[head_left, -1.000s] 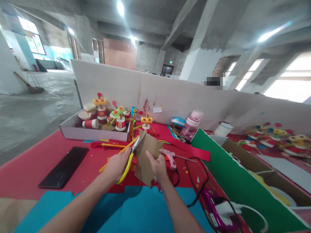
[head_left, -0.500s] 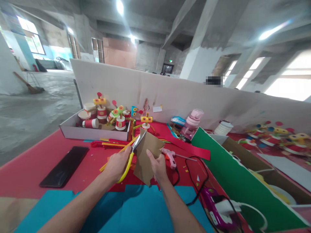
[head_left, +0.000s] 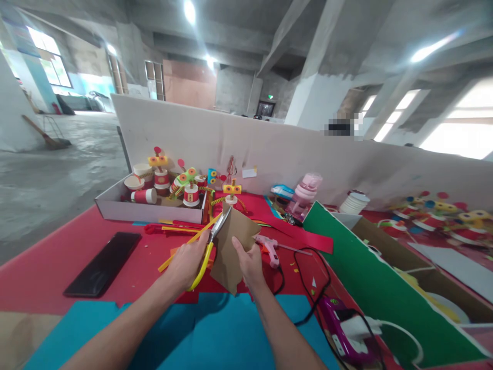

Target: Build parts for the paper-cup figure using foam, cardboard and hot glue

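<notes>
My left hand [head_left: 188, 262] is closed around the yellow handle of a pair of scissors [head_left: 202, 268]. The metal blades point up and away, against the left edge of a piece of brown cardboard [head_left: 228, 259]; whether they are parted is hard to make out. My right hand [head_left: 251, 264] grips the cardboard from its right side, thumb on top and the other fingers mostly hidden. The piece is tilted above the red table covering, with a jagged right corner. Just right of it lies a pink glue gun [head_left: 270, 251].
At back left, a white box [head_left: 150, 211] holds paper-cup figures. A black phone [head_left: 102, 264] lies left, blue sheets [head_left: 231, 334] in front. To the right are a purple power strip [head_left: 344, 329], black cables and a green-sided box [head_left: 358, 267]. A pink bottle [head_left: 306, 192] stands behind.
</notes>
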A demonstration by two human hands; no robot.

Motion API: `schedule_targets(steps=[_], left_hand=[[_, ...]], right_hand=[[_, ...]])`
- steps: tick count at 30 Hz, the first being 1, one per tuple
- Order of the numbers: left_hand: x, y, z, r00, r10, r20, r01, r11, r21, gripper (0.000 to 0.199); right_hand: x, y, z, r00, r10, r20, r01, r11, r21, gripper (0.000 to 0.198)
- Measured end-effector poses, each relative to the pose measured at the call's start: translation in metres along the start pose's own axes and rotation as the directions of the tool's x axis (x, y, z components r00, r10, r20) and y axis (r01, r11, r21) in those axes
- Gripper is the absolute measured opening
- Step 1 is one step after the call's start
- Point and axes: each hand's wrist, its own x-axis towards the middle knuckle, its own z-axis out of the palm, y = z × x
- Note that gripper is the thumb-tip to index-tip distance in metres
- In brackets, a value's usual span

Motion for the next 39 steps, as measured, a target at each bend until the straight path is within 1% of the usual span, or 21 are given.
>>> schedule_targets(steps=[10,13,16,18,20,22,25,27,31,35,39], left_hand=[[-0.002,-0.003,0.001,0.999,0.034,-0.039,-0.039,0.988,-0.149,0.052],[-0.001,-0.005,0.004,0.995,0.056,-0.083,-0.073,0.972,-0.223,0.044],[0.001,-0.006,0.009,0.990,0.072,-0.119,-0.109,0.932,-0.345,0.029],[0.003,-0.007,0.012,0.987,0.082,-0.139,-0.132,0.908,-0.399,0.022],[0.005,-0.009,0.014,0.982,0.088,-0.165,-0.147,0.910,-0.389,0.021],[0.007,-0.010,0.017,0.982,0.075,-0.175,-0.133,0.927,-0.350,0.023],[0.010,-0.012,0.019,0.988,0.043,-0.151,-0.090,0.944,-0.319,0.023],[0.011,-0.012,0.020,0.989,0.034,-0.142,-0.079,0.941,-0.330,0.021],[0.010,-0.011,0.021,0.988,0.015,-0.151,-0.072,0.921,-0.383,0.022],[0.007,-0.009,0.021,0.984,0.022,-0.179,-0.097,0.899,-0.426,0.024],[0.006,-0.006,0.019,0.970,0.012,-0.242,-0.140,0.843,-0.520,0.026]], right_hand=[[0.002,-0.003,-0.003,1.000,-0.009,0.001,0.009,1.000,0.027,0.045],[0.004,-0.005,-0.006,1.000,-0.004,0.003,0.004,1.000,0.009,0.046],[0.007,-0.008,-0.012,0.999,-0.038,0.034,0.039,0.998,-0.043,0.043],[0.010,-0.009,-0.015,0.997,-0.054,0.061,0.058,0.996,-0.067,0.042],[0.011,-0.009,-0.017,0.995,-0.043,0.090,0.049,0.996,-0.071,0.043],[0.012,-0.008,-0.018,0.992,-0.029,0.122,0.040,0.995,-0.093,0.041],[0.012,-0.005,-0.017,0.987,-0.046,0.154,0.069,0.986,-0.150,0.038],[0.012,-0.004,-0.017,0.986,-0.053,0.159,0.079,0.984,-0.162,0.036],[0.011,-0.005,-0.017,0.989,-0.041,0.141,0.060,0.990,-0.130,0.037],[0.010,-0.009,-0.017,0.993,-0.026,0.114,0.036,0.996,-0.087,0.037],[0.010,-0.013,-0.017,0.997,0.048,0.060,-0.049,0.999,0.022,0.039]])
